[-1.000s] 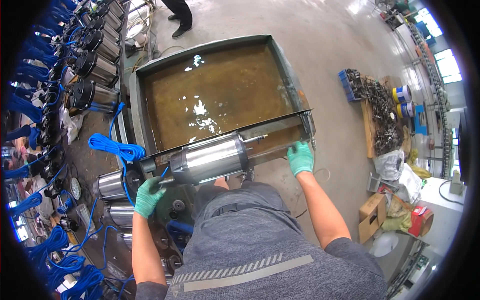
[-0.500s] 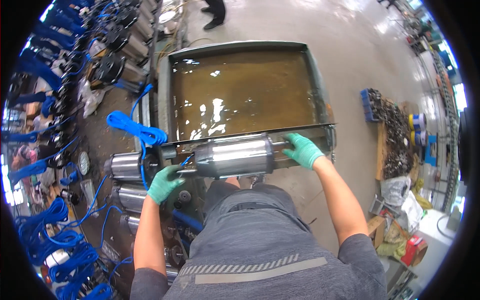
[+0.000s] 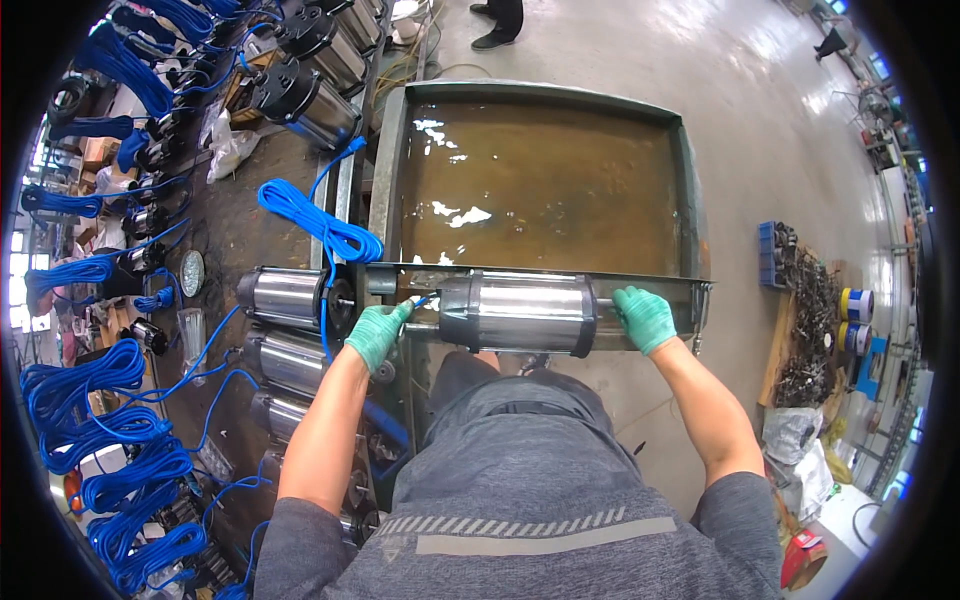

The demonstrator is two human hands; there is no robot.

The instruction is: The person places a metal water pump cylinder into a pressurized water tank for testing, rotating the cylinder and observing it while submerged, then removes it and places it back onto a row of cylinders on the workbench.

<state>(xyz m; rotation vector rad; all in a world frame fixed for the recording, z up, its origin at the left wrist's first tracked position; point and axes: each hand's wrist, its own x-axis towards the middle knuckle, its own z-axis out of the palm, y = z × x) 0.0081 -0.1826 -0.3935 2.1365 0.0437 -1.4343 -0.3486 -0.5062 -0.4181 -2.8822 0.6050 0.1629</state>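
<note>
A silver cylindrical motor [image 3: 525, 312] with dark end caps lies level, crosswise in front of me, along the near edge of a metal tank [image 3: 692, 165]. A thin shaft sticks out at either end. My left hand [image 3: 375, 335], in a green glove, is closed around the left shaft; a short blue wire shows by its fingertips. On the other side, my right hand [image 3: 645, 318], also green-gloved, has its fingers curled round the right shaft. The fingers partly hide both shaft ends. What supports the motor from below is hidden.
Brown liquid [image 3: 540, 190] fills the tank. More motors [image 3: 290, 295] and a coiled blue cable [image 3: 320, 220] lie at left, with several cable bundles [image 3: 85, 400] beyond. A blue crate [image 3: 768, 250] and dark metal parts [image 3: 805, 340] stand right. Another person's legs [image 3: 500, 22] show at the top.
The whole view has shifted, with the scene moving right. The motor's left end has risen slightly, so it lies more level. My right hand's fingers have curled in closer around the shaft.
</note>
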